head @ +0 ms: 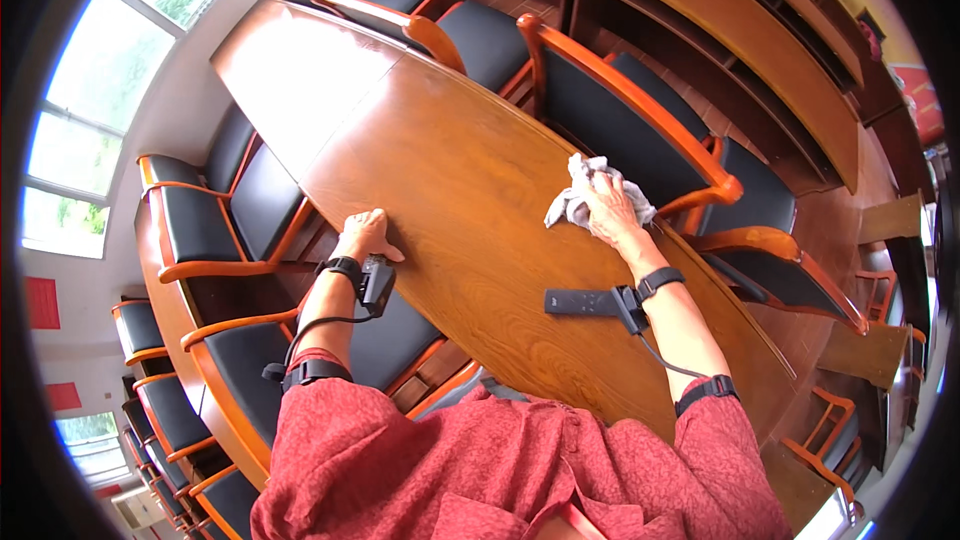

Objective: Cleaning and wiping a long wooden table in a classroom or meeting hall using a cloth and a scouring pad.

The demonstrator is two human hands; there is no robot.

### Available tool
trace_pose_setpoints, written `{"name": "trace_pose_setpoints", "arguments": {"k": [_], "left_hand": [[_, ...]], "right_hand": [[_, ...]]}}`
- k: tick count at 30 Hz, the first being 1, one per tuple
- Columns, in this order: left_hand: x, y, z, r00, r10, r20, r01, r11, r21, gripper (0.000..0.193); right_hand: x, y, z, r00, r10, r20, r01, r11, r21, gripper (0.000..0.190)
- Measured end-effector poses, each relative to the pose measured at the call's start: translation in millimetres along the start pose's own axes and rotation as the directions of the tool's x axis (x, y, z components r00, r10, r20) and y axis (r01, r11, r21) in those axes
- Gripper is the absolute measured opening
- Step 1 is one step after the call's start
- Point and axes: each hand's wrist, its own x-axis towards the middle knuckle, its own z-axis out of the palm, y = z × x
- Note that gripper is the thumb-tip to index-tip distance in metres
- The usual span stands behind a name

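Note:
My right hand point(609, 208) presses a crumpled white cloth point(571, 202) onto the wooden tabletop point(465, 187), close to its far right edge. The fingers are spread over the cloth, which bunches out around them. My left hand point(367, 234) rests on the table's left edge with its fingers curled and the thumb pointing right; I see nothing held in it. A black remote control point(581, 302) lies on the table below the cloth, its right end beside the device strapped to my right wrist. Both forearms wear black straps with cabled devices.
Wooden armchairs with black padding line both sides; one chair back point(622, 105) stands against the right edge by the cloth, another armchair point(247, 360) is at the left. Wooden desks with open shelves point(712, 37) run along the upper right. Windows point(105, 60) are at the upper left.

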Motion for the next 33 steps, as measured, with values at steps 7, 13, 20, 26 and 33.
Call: {"name": "trace_pose_setpoints", "arguments": {"k": [7, 13, 20, 26, 33], "left_hand": [[-2.6, -6.1, 3.7, 0.998, -0.042, 0.044, 0.042, 0.999, 0.009, 0.081], [0.9, -1.6, -2.0, 0.999, 0.037, 0.024, -0.036, 0.999, -0.035, 0.078], [-4.7, -10.4, 10.7, 0.996, 0.084, 0.018, -0.081, 0.987, -0.138, 0.081], [-11.6, -32.1, -6.9, 0.981, 0.196, 0.005, -0.188, 0.945, -0.268, 0.068], [60.2, -143.5, -39.2, 0.956, 0.05, -0.288, -0.097, 0.984, -0.151, 0.078]], "right_hand": [[61.4, -60.7, 3.5, 0.999, -0.028, 0.015, 0.029, 0.999, -0.037, 0.072], [93.9, -74.1, 22.8, 0.996, -0.072, -0.044, 0.07, 0.996, -0.05, 0.063], [150.3, -125.0, 39.1, 0.996, -0.059, -0.07, 0.058, 0.998, -0.018, 0.049], [262.1, -176.2, 44.5, 0.997, -0.054, -0.064, 0.052, 0.998, -0.034, 0.047], [288.8, -185.0, 37.3, 0.997, -0.049, -0.059, 0.045, 0.996, -0.074, 0.041]]}}
